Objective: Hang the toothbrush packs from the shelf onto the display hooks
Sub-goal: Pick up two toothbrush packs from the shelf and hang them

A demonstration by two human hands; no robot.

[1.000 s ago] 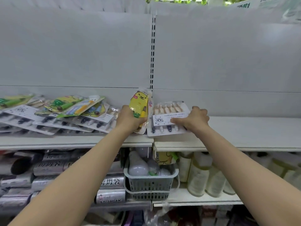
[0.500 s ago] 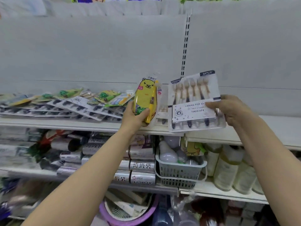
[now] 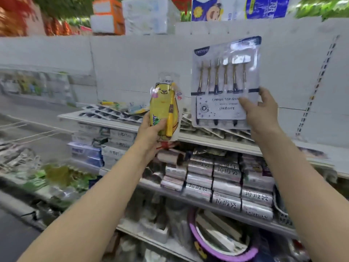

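We count two toothbrush packs in the air, one in each hand. The left hand [image 3: 151, 129] grips the lower half of a yellow bear-shaped toothbrush pack [image 3: 164, 107] holding one yellow brush, thumb on the front. The right hand [image 3: 263, 112] pinches a clear six-brush pack [image 3: 224, 82] at its right edge, thumb across the white label. Both packs stand upright in front of the white back panel [image 3: 132, 69], above the shelf [image 3: 211, 141].

Half a second ago both packs sat lower, just above the shelf; now they are raised higher, and our view has swung left.

More packs [image 3: 113, 110] lie flat on the shelf to the left, too blurred to count. The left fingers are hidden behind the yellow pack. Silver rolls [image 3: 226, 178] are stacked below, a purple basin [image 3: 222, 248] beneath them. The far left is smeared by motion.
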